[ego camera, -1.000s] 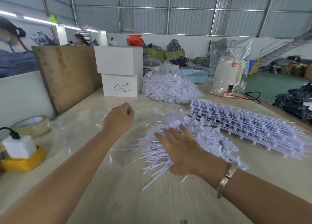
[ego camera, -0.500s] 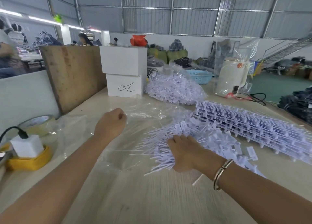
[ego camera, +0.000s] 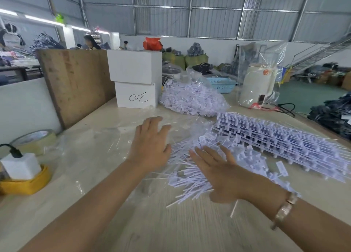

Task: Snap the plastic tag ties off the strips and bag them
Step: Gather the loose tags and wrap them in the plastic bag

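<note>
L hand (ego camera: 150,149) and R hand (ego camera: 218,168) both flat, fingers spread and straight, gripping nothing; they sit near each other but apart, one on each side of the near edge of the loose tag ties (ego camera: 191,175). R palm rests on top of the pile; L hand is at its left fringe, over the clear bag (ego camera: 106,143) that lies crumpled on the table (ego camera: 171,229). We read this as corralling: flat palms herd thin, slippery sticks better than a pinch would, and the bag lies on the L side, prob. so the heap can be swept toward it. Mouth of the bag not discernible, film too clear and blurred. Uncut strips (ego camera: 284,138) are stacked just behind and to the R of the loose pile, touching it at the far edge, so the snapped stock falls close by. A filled bag of ties (ego camera: 191,98) sits further back, near two stacked white boxes (ego camera: 135,81); so bagging is partly done, we judge. Surface: pale wood-look tabletop, smooth. Far L: tape roll (ego camera: 34,140), white plug block on a yellow base (ego camera: 24,183), upright wood board (ego camera: 76,84). Back R: white appliance in a plastic cover (ego camera: 258,84), blue basket (ego camera: 221,84). Room: large shed w/ corrugated metal walls, stair at R, dark garment piles, a person seated far L.
</note>
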The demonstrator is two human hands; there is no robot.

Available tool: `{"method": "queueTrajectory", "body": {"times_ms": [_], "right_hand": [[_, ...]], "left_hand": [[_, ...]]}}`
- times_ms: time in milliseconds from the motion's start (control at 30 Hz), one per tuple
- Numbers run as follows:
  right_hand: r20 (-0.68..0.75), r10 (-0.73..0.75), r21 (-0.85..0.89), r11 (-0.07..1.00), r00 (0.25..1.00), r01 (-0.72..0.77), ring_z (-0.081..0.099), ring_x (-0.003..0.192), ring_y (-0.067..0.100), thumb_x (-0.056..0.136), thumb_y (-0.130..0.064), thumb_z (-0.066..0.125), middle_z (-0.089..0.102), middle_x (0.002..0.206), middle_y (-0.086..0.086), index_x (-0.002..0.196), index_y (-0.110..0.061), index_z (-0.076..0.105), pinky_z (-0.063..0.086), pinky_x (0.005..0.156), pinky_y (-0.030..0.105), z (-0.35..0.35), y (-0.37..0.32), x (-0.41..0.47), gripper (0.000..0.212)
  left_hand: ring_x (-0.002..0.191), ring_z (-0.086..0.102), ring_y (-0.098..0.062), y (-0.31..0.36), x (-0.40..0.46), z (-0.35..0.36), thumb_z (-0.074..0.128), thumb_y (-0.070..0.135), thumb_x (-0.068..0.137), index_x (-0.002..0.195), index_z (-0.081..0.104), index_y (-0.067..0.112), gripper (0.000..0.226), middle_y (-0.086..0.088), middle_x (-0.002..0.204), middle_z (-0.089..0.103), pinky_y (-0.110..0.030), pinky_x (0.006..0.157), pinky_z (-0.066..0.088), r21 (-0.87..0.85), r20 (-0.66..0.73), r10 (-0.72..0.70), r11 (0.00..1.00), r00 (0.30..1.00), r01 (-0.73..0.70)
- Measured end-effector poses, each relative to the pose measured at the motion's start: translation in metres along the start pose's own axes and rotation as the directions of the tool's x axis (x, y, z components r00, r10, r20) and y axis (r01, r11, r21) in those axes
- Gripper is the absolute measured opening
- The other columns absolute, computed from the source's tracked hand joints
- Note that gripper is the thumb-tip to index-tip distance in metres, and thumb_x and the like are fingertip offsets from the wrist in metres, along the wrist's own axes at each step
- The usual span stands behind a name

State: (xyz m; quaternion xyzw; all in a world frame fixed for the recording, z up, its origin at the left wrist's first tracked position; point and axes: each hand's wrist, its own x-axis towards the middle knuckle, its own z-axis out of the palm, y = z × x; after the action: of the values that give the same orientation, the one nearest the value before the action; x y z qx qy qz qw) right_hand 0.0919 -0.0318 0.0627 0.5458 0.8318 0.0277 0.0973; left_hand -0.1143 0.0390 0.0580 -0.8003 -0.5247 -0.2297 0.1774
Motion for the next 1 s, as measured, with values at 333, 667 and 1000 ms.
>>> {"method": "queueTrajectory", "body": {"times_ms": [333, 667, 1000], "right_hand": [[0.426, 0.326, 0.611, -0.792, 0.844, -0.002, 0.058, 0.085, 0.029, 0.063, -0.013, 0.065, 0.065, 0.095, 0.017, 0.086, -0.004, 0.059, 0.044, 0.072, 0.036, 0.035, -0.025, -0.08, 0.025], [0.423, 0.376, 0.585, -0.808, 0.824, 0.069, 0.064, 0.077, 0.015, 0.083, -0.016, 0.065, 0.064, 0.07, 0.009, 0.086, -0.009, 0.063, 0.048, 0.089, 0.034, 0.012, -0.031, -0.036, 0.008], [0.537, 0.474, 0.574, -0.811, 0.698, 0.109, 0.044, 0.047, 0.015, 0.079, -0.006, 0.065, 0.048, 0.052, 0.004, 0.066, -0.004, 0.061, 0.04, 0.046, 0.025, 0.022, -0.028, -0.06, 0.014]], "left_hand": [[0.132, 0.034, -0.024, 0.094, -0.008, 0.012, 0.047, 0.073, 0.079, 0.144, 0.027, 0.019, 0.087, -0.003, 0.146, 0.035, -0.041, 0.108, 0.03, -0.335, 0.422, 0.311, 0.926, 0.851, -0.173], [0.133, 0.037, -0.024, 0.097, -0.017, 0.036, 0.053, 0.044, 0.086, 0.147, 0.022, 0.015, 0.074, -0.007, 0.145, 0.04, -0.036, 0.106, 0.03, -0.339, 0.397, 0.223, 0.937, 0.891, -0.083], [0.107, 0.058, -0.025, 0.091, -0.024, 0.03, 0.05, 0.035, 0.091, 0.135, 0.041, 0.028, 0.045, -0.002, 0.118, 0.063, -0.031, 0.086, 0.045, -0.514, 0.333, 0.141, 0.856, 0.932, 0.055]]}}
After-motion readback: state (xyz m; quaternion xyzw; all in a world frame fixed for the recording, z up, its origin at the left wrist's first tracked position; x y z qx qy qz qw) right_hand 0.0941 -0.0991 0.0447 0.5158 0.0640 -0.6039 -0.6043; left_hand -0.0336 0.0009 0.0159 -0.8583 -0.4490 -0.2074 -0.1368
